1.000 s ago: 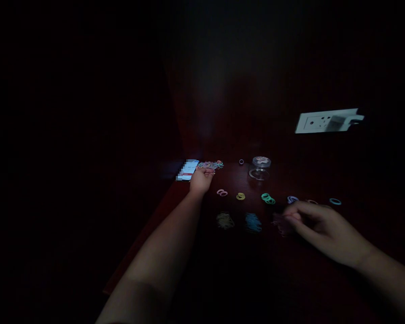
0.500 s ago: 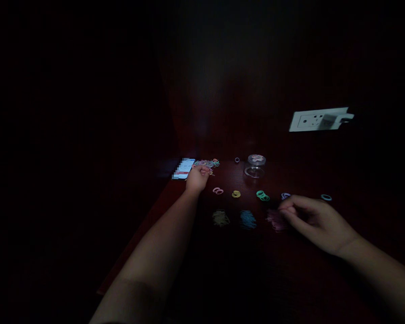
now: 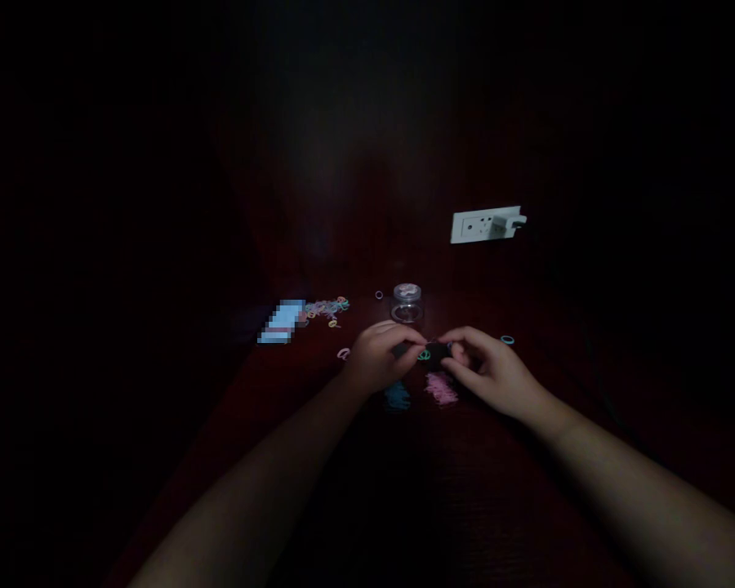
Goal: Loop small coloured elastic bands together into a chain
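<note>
My left hand (image 3: 383, 355) and my right hand (image 3: 490, 367) are close together above the table, with fingertips pinched. A thin, faint elastic band (image 3: 431, 340) spans the small gap between them; its colour is hard to make out. Below the hands lie a pink heap of elastic bands (image 3: 442, 389) and a blue heap of elastic bands (image 3: 397, 396). Green hair ties (image 3: 425, 355) show between the hands. Pink hair ties (image 3: 344, 354) peek out left of my left hand, which hides the yellow ones and the olive heap.
Behind the hands stands a clear lidded jar (image 3: 407, 305). A mixed pile of bands (image 3: 327, 309) lies beside a lit phone (image 3: 282, 321) at the back left. A dark ring (image 3: 379, 295) and a light-blue hair tie (image 3: 507, 340) lie apart. The wall holds a socket (image 3: 486, 225) with a plug.
My left hand has come away from the mixed pile, moving right and nearer to meet my right hand. The right hand has lifted off the pink heap. The view has swung right.
</note>
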The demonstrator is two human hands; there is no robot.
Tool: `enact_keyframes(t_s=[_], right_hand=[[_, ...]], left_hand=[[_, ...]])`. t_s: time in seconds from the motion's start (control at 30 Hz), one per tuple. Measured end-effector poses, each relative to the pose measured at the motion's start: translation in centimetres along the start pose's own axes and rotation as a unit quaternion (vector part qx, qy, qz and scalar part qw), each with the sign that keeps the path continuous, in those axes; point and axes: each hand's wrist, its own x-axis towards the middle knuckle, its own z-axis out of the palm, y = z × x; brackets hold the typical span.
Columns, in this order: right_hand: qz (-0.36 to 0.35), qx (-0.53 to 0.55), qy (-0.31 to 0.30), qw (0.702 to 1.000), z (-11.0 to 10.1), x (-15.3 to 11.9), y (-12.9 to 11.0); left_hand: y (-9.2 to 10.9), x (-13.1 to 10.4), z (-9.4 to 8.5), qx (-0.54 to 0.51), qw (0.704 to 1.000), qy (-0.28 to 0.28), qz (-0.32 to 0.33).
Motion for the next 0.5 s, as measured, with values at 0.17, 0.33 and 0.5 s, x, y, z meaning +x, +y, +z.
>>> enact_keyframes(t_s=[0.17,0.33,0.5], right_hand=[[-0.010,0.022,0.010,1.000,0.1,-0.1,0.3],[-0.011,0.009,0.006,1.000,-0.1,0.1,0.1],[-0.029,-0.008,0.006,1.000,-0.3,0.2,-0.6]], left_hand=[[0.8,-0.2,0.2,-0.031,0.999,0.017,0.020],[1.1,-0.5,0.1,-0.033,0.999,0.017,0.002],[2.2,-0.8,-0.2,-0.026,0.999,-0.002,-0.026]])
